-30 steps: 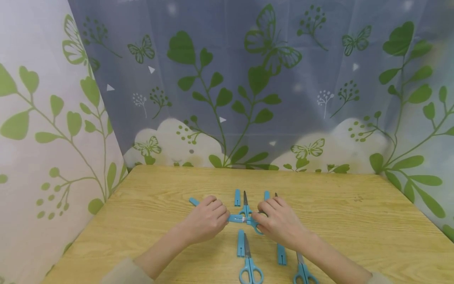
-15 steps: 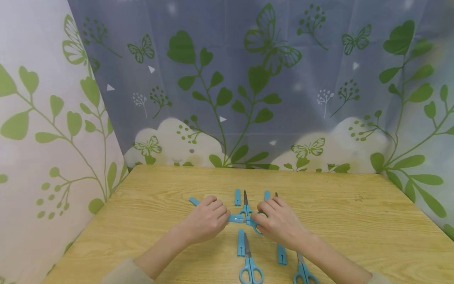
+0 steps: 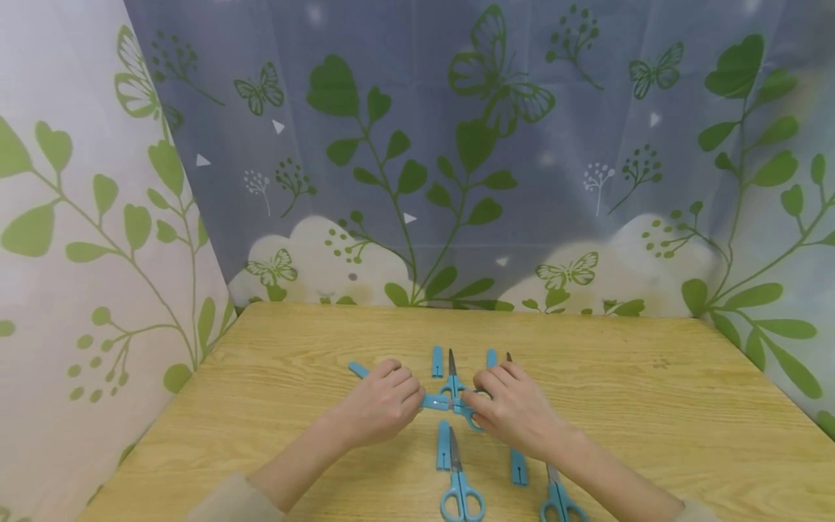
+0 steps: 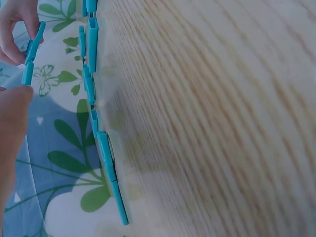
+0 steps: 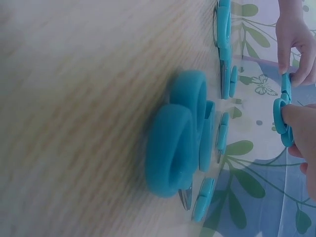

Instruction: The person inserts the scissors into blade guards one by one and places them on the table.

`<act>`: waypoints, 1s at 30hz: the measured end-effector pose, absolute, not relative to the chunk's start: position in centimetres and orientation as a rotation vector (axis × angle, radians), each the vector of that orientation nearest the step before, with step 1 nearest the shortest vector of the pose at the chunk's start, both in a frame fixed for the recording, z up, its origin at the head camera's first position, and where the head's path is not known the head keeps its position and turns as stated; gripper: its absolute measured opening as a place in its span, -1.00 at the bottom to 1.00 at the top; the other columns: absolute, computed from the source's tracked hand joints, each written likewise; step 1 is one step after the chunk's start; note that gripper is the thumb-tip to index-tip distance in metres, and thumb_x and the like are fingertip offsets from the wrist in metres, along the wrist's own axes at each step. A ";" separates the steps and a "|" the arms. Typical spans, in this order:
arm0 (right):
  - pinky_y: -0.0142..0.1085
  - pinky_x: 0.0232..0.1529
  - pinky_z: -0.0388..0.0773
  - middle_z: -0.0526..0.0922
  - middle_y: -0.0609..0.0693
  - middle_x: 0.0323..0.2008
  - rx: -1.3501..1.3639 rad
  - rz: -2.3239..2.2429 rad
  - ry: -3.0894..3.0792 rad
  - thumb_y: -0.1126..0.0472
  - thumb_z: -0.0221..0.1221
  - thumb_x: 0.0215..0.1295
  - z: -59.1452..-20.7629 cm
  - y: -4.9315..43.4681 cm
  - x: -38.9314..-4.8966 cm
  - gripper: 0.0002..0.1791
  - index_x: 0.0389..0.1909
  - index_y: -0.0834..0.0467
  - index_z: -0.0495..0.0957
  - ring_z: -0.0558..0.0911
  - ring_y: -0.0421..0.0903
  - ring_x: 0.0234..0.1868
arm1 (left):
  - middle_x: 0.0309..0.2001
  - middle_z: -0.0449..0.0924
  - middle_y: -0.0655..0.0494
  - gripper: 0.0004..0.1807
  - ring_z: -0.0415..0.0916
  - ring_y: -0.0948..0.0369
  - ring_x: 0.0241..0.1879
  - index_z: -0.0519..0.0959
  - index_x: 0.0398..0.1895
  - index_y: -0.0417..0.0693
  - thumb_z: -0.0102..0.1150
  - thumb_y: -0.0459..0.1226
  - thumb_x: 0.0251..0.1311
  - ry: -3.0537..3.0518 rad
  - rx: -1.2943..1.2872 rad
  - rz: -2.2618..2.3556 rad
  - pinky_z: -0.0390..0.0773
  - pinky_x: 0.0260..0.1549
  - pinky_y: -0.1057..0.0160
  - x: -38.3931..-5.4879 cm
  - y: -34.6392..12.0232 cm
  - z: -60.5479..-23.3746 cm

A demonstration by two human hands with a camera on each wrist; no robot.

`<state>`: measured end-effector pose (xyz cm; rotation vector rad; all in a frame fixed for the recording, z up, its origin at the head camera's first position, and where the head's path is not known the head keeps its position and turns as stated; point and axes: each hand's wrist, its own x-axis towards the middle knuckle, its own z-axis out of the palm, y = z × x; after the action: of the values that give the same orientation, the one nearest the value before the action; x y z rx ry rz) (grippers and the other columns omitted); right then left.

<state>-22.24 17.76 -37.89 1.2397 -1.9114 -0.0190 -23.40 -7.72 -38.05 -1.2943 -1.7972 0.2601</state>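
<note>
Left hand (image 3: pixel 380 404): conceals the far end of the gripped blade cover (image 3: pixel 435 402) and most of a blue piece (image 3: pixel 357 370) beyond. Right hand (image 3: pixel 512 402): obscures part of the held scissors (image 3: pixel 460 407) and much of the farther scissors (image 3: pixel 509 357). Nearer scissors (image 3: pixel 556 499), this side of the right hand: handles cropped below.

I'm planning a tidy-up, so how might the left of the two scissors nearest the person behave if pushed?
Those scissors would probably slide rather than roll, lying flat on the table. Their blade looks metal, so they should stay stiff. A leftward push might also shift the blue cap beside it.
</note>
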 end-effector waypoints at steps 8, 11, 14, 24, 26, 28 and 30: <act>-0.22 -0.28 0.45 0.53 -0.03 -0.38 1.248 -0.016 -1.953 0.18 0.49 -0.29 -37.8 17.7 -22.0 -0.61 -0.33 0.05 0.61 0.50 -0.08 -0.36 | -0.45 0.59 0.20 -0.73 0.46 0.27 -0.43 0.66 -0.43 -0.04 -0.08 -0.29 0.24 -1.758 -1.304 0.250 0.44 -0.26 0.31 -23.4 -7.7 -38.0; -0.22 -0.28 0.45 0.53 -0.04 -0.37 1.246 -0.025 -1.952 0.18 0.49 -0.29 -37.8 17.8 -22.0 -0.60 -0.32 0.05 0.62 0.49 -0.08 -0.36 | -0.44 0.59 0.19 -0.78 0.46 0.26 -0.41 0.66 -0.42 -0.04 -0.02 -0.27 0.22 -1.787 -1.307 0.253 0.44 -0.24 0.31 -23.3 -7.6 -38.0; -0.21 -0.28 0.45 0.52 -0.05 -0.37 1.245 -0.036 -1.949 0.17 0.49 -0.29 -37.8 17.7 -22.0 -0.60 -0.31 0.04 0.62 0.49 -0.08 -0.36 | -0.42 0.60 0.19 -0.83 0.46 0.26 -0.40 0.66 -0.40 -0.04 0.06 -0.25 0.17 -1.809 -1.304 0.268 0.44 -0.22 0.31 -23.2 -7.7 -38.0; -0.21 -0.26 0.46 0.52 -0.04 -0.37 1.258 -0.068 -1.934 0.13 0.51 -0.33 -37.9 17.7 -21.8 -0.54 -0.29 0.05 0.61 0.50 -0.09 -0.36 | -0.43 0.58 0.20 -0.87 0.44 0.26 -0.40 0.65 -0.41 -0.03 0.11 -0.24 0.12 -1.804 -1.311 0.281 0.42 -0.24 0.33 -23.1 -7.7 -38.2; -0.21 -0.25 0.46 0.53 -0.04 -0.37 1.258 -0.075 -1.936 0.12 0.51 -0.32 -37.9 17.7 -21.7 -0.54 -0.28 0.05 0.61 0.50 -0.09 -0.35 | -0.43 0.58 0.20 -0.86 0.44 0.27 -0.40 0.65 -0.41 -0.03 0.10 -0.24 0.13 -1.794 -1.310 0.286 0.43 -0.24 0.33 -23.0 -7.7 -38.2; -0.20 -0.25 0.46 0.53 -0.04 -0.36 1.257 -0.080 -1.946 0.12 0.51 -0.31 -38.0 17.7 -21.7 -0.54 -0.28 0.05 0.61 0.50 -0.09 -0.35 | -0.43 0.58 0.20 -0.86 0.44 0.26 -0.39 0.65 -0.41 -0.03 0.09 -0.25 0.14 -1.803 -1.312 0.281 0.43 -0.23 0.33 -22.9 -7.7 -38.2; -0.20 -0.24 0.46 0.53 -0.04 -0.36 1.256 -0.080 -1.956 0.12 0.50 -0.30 -38.0 17.7 -21.7 -0.55 -0.28 0.05 0.61 0.50 -0.09 -0.35 | -0.43 0.58 0.20 -0.86 0.45 0.26 -0.39 0.65 -0.41 -0.03 0.08 -0.25 0.14 -1.816 -1.311 0.281 0.43 -0.22 0.32 -22.8 -7.7 -38.1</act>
<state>-21.66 17.75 -38.02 1.2556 -1.9558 -0.0805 -22.83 -7.70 -38.15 -1.3105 -1.8160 0.2814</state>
